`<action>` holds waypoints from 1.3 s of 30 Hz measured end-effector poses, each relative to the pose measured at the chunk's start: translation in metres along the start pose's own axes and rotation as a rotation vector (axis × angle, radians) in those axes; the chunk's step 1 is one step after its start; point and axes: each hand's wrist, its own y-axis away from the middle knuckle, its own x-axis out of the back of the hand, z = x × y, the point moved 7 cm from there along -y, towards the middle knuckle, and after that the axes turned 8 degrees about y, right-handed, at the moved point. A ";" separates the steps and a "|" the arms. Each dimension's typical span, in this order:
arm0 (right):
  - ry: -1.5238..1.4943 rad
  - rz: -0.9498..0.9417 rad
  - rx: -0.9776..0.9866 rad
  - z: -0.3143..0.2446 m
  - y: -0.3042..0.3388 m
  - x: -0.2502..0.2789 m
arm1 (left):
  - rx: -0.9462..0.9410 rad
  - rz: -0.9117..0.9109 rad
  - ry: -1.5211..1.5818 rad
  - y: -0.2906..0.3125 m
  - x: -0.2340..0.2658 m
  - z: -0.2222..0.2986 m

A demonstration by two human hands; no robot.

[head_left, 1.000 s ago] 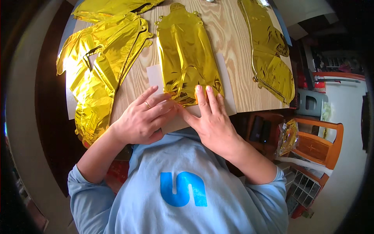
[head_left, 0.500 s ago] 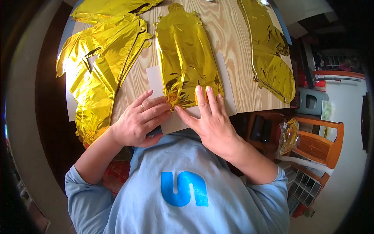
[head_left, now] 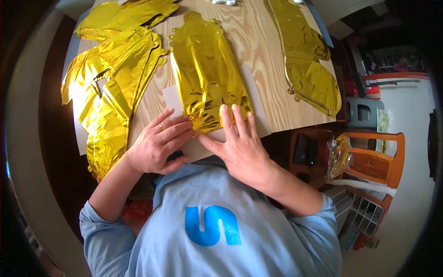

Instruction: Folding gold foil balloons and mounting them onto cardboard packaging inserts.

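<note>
A flat gold foil balloon point(head_left: 207, 69) lies before me on a pale card sheet point(head_left: 259, 101), its small tabs and rounded neck at the far end. My right hand point(head_left: 242, 150) rests with fingers spread on the balloon's near edge, thumb pointing to the near left corner. At that corner, the outstretched fingertips of my left hand point(head_left: 157, 143) touch the foil, with the thumb held apart below. The foil is creased and gathered near the fingertips. Neither hand grips anything that I can see.
More gold foil balloons point(head_left: 106, 97) lie heaped at the left of the wooden table point(head_left: 249, 46). Another folded gold balloon point(head_left: 309, 64) lies along the right edge. Small white items point(head_left: 224, 2) sit at the far edge. A wooden chair point(head_left: 376, 161) with a bagged gold item point(head_left: 340, 157) stands to the right.
The view has shifted slightly, so the table and balloons sit lower and further left. Both hands stay at the balloon's near edge, with little movement against it.
</note>
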 end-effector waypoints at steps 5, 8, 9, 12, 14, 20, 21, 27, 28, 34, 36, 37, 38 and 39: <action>-0.150 0.019 -0.021 -0.005 0.002 -0.003 | 0.003 0.003 0.006 -0.005 0.002 0.001; -0.157 0.031 -0.036 -0.003 0.004 -0.005 | 0.015 -0.064 0.040 -0.016 0.010 -0.001; -0.119 0.029 -0.028 -0.005 0.005 -0.006 | 0.016 -0.050 0.044 -0.023 0.015 -0.002; -0.142 0.031 -0.050 -0.006 0.003 -0.006 | -0.046 -0.029 0.078 -0.056 0.015 0.004; -0.114 0.005 -0.090 -0.009 -0.001 -0.013 | -0.159 -0.032 0.130 -0.083 0.003 0.014; -0.072 0.116 -0.058 -0.013 0.006 -0.017 | -0.250 -0.263 0.113 -0.128 -0.043 -0.020; -0.098 0.074 -0.071 -0.014 0.006 -0.019 | -0.225 -0.309 0.110 -0.132 -0.044 -0.028; -0.162 0.061 -0.082 -0.008 0.005 -0.013 | -0.221 -0.290 -0.199 -0.159 -0.038 -0.065; -0.167 0.045 -0.081 -0.008 0.004 -0.013 | -0.200 -0.279 -0.284 -0.165 -0.036 -0.073; -0.144 -0.013 -0.040 -0.008 0.001 -0.008 | -0.073 0.142 -0.447 -0.183 0.010 -0.118; -0.137 0.006 -0.057 -0.009 0.002 -0.013 | 0.017 0.234 -0.488 -0.181 0.021 -0.113; -0.133 0.013 -0.068 -0.009 0.003 -0.014 | 0.017 0.160 -0.411 -0.178 0.015 -0.089; -0.127 0.020 -0.076 -0.008 0.005 -0.014 | -0.079 0.056 -0.213 -0.170 0.003 -0.071; -0.121 0.027 -0.079 -0.008 0.005 -0.013 | -0.304 0.045 -0.123 -0.153 -0.012 -0.048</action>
